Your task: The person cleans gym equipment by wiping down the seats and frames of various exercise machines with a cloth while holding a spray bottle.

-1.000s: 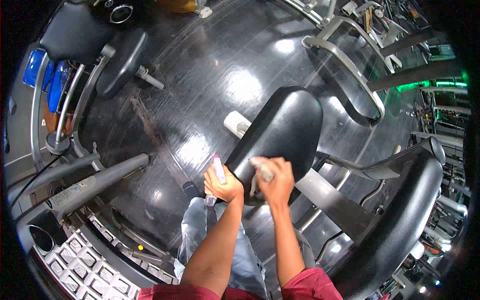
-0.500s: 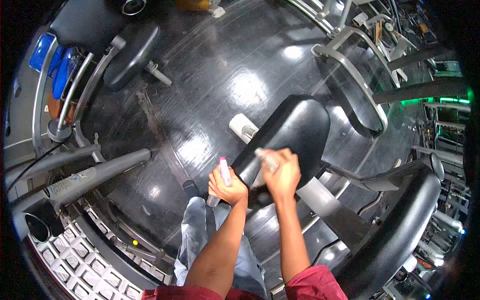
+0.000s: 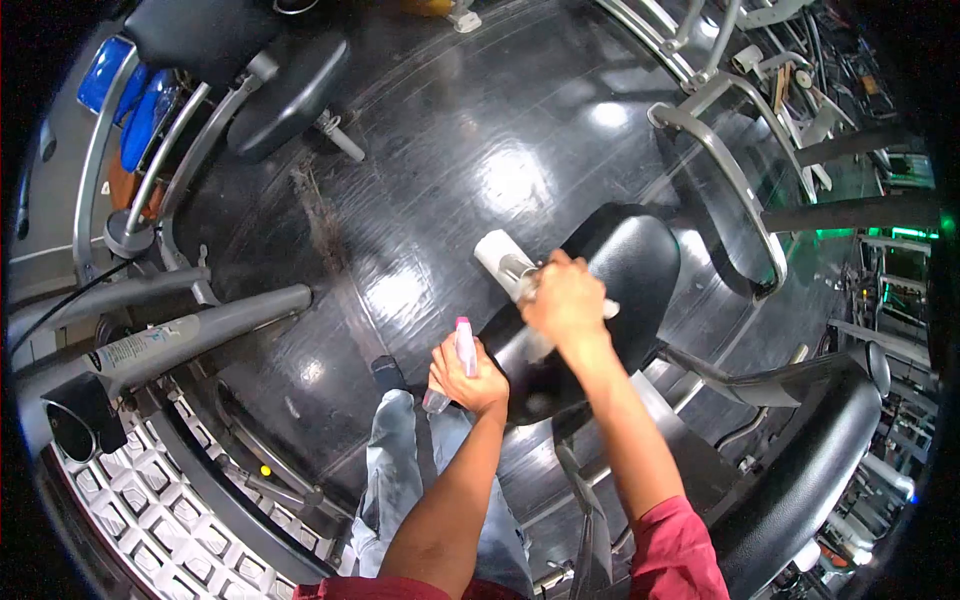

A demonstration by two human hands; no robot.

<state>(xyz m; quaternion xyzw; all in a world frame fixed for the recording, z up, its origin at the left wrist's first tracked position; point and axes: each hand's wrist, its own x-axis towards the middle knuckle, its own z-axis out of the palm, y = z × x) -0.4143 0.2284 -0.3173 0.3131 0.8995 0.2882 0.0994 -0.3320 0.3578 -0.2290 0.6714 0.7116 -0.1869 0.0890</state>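
In the head view, my left hand (image 3: 474,380) is closed around a clear spray bottle (image 3: 465,345) with a pink tip, held upright beside the near end of a black padded seat (image 3: 640,260). My right hand (image 3: 568,305) presses a pale cloth (image 3: 611,309) onto the top of that seat, near its left edge. Most of the cloth is hidden under my fingers. A wet-looking sheen lies on the pad close to the cloth. From under the seat's left side a white cylindrical part (image 3: 497,252) sticks out.
Another black pad (image 3: 800,480) on a metal frame stands at the lower right. To the left is a grey machine arm (image 3: 220,325), with a second machine's seat (image 3: 290,105) beyond it. A curved metal frame (image 3: 730,170) stands at the upper right on dark flooring (image 3: 430,180).
My right hand has slid with the cloth across the pad toward its left edge. The left hand still grips the spray bottle. The whole view has shifted slightly.
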